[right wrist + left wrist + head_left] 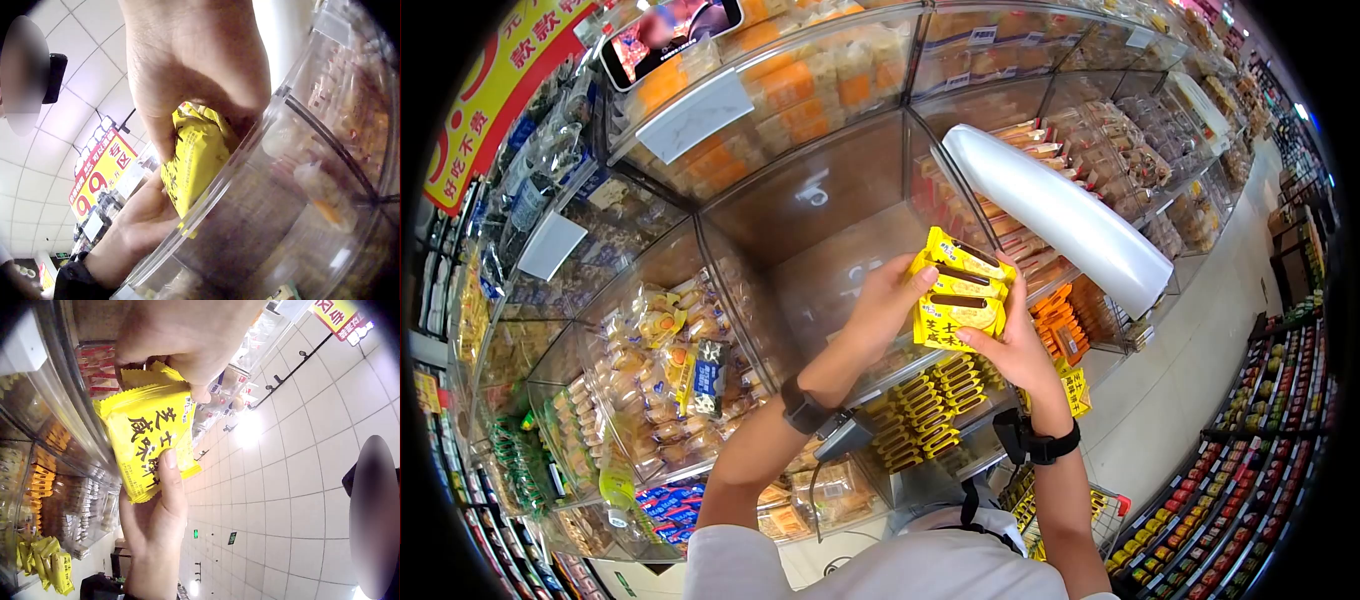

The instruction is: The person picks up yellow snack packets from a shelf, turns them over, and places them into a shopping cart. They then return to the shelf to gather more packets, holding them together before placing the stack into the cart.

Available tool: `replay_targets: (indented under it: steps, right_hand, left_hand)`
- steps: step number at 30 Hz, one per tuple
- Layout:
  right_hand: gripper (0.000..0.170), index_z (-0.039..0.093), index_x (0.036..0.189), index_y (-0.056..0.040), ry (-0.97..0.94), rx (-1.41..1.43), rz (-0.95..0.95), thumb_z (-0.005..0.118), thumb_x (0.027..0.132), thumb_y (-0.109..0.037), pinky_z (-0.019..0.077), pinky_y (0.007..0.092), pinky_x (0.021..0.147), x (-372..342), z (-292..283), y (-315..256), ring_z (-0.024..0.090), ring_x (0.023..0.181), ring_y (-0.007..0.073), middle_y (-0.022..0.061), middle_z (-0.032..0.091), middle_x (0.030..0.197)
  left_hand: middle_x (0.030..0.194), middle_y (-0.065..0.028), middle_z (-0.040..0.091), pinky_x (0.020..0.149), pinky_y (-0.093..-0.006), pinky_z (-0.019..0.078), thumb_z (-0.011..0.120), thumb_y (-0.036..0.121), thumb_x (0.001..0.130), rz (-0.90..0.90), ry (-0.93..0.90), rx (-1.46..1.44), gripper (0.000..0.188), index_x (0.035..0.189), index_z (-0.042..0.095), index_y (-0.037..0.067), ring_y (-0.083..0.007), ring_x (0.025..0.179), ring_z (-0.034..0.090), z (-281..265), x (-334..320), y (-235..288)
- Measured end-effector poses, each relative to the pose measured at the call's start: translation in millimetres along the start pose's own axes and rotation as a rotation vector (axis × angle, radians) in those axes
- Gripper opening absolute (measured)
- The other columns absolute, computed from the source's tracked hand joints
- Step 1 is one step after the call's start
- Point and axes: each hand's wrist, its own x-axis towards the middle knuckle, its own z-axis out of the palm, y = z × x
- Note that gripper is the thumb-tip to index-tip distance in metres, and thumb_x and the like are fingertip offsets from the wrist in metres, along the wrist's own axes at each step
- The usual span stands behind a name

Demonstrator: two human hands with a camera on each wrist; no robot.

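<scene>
Several yellow biscuit packets [960, 295] are held together in a small stack, one fanned behind another. My left hand [888, 302] grips the stack at its left side, thumb over the front. From the right, my right hand [1022, 345] holds the same packets, its thumb lying across the lower front. The left wrist view shows the printed front of the nearest packet [147, 437], with the right thumb pressed on it. In the right wrist view the packets [197, 156] stand edge-on between both hands, and my right palm hides part of them.
Below the hands is a transparent-walled bin with a brown floor [840, 240]. A plastic bag roll [1055, 215] lies slanted over the right-hand bins. More yellow packets [930, 410] fill a lower bin. Wrapped pastries [670, 370] lie to the left, and a phone [670, 40] stands at the upper left.
</scene>
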Motion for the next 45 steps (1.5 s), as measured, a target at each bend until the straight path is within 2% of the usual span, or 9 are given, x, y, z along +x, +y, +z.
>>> replay_targets:
  steps: [10,13,16,19,25,31,40,45]
  right_hand:
    - [0.082,0.009,0.134,-0.0067,-0.002,-0.028,-0.015,0.065,0.074,-0.003,0.0285,0.0316,0.098,0.1,-2.7,5.3,0.035,0.117,0.0208,0.0134,0.035,0.126]
    - [0.081,0.01,0.133,-0.0066,0.0,-0.019,-0.01,0.065,0.074,-0.003,0.0282,0.0314,0.099,-0.3,-3.4,5.7,0.034,0.117,0.0206,0.0133,0.034,0.126]
    - [0.08,0.01,0.133,-0.0069,-0.002,-0.011,-0.008,0.064,0.074,-0.003,0.0287,0.0312,0.098,-0.4,-4.4,7.3,0.034,0.117,0.0203,0.0131,0.034,0.126]
    - [0.079,0.01,0.133,-0.0073,-0.001,0.006,0.001,0.064,0.075,-0.003,0.0295,0.0308,0.098,-0.8,-4.7,7.6,0.034,0.117,0.02,0.0128,0.034,0.126]
    - [0.079,0.01,0.133,-0.0078,0.005,0.033,-0.001,0.063,0.075,-0.002,0.0301,0.0307,0.097,-1.3,-3.6,5.9,0.034,0.117,0.0196,0.0126,0.034,0.126]
    - [0.08,0.009,0.134,-0.0079,0.009,-0.018,-0.02,0.063,0.075,-0.002,0.0301,0.0311,0.097,-0.7,-3.2,8.1,0.035,0.117,0.0196,0.0124,0.034,0.126]
    - [0.08,0.008,0.134,-0.0081,0.037,-0.039,-0.036,0.064,0.077,-0.006,0.0298,0.0314,0.099,-0.8,-1.6,7.9,0.034,0.118,0.0191,0.012,0.033,0.128]
    - [0.08,0.008,0.135,-0.008,0.04,-0.029,-0.032,0.064,0.077,-0.006,0.0295,0.0316,0.099,-1.5,-2.4,9.2,0.034,0.118,0.0193,0.0123,0.033,0.128]
  left_hand:
    - [0.099,-0.0078,0.06,0.079,-0.0262,0.0434,0.056,0.025,0.086,-0.017,-0.01,0.005,0.038,0.109,0.051,-0.004,-0.0119,0.088,0.055,-0.9,-0.5,0.3]
    - [0.094,-0.0043,0.059,0.078,-0.0232,0.041,0.051,0.026,0.089,-0.013,0.002,0.014,0.032,0.104,0.054,-0.003,-0.0083,0.086,0.052,3.1,-2.1,3.2]
    - [0.096,-0.0054,0.059,0.081,-0.0242,0.0402,0.051,0.027,0.088,-0.03,0.008,0.007,0.034,0.106,0.053,-0.002,-0.0098,0.089,0.052,1.2,-0.5,-0.6]
    - [0.102,-0.0095,0.058,0.085,-0.027,0.0396,0.057,0.022,0.083,-0.055,-0.012,-0.074,0.038,0.11,0.051,-0.004,-0.014,0.094,0.053,-0.4,0.3,-0.3]
    - [0.106,-0.0106,0.056,0.09,-0.0279,0.0362,0.052,0.01,0.075,-0.017,-0.081,-0.129,0.04,0.113,0.049,-0.003,-0.0174,0.1,0.051,-5.4,1.0,-6.4]
    - [0.103,-0.0096,0.057,0.089,-0.0277,0.0365,0.046,0.008,0.073,-0.019,-0.089,-0.122,0.039,0.111,0.05,-0.003,-0.0169,0.099,0.051,-2.2,-1.0,1.0]
    - [0.102,-0.0071,0.058,0.088,-0.0262,0.0364,0.044,0.006,0.073,-0.029,-0.062,-0.125,0.038,0.109,0.052,-0.001,-0.0147,0.096,0.052,-3.0,0.1,-2.0]
    - [0.11,-0.0111,0.055,0.094,-0.0299,0.0326,0.04,0.008,0.07,-0.031,-0.101,-0.123,0.047,0.114,0.046,-0.006,-0.0189,0.104,0.049,-1.7,-0.5,2.6]
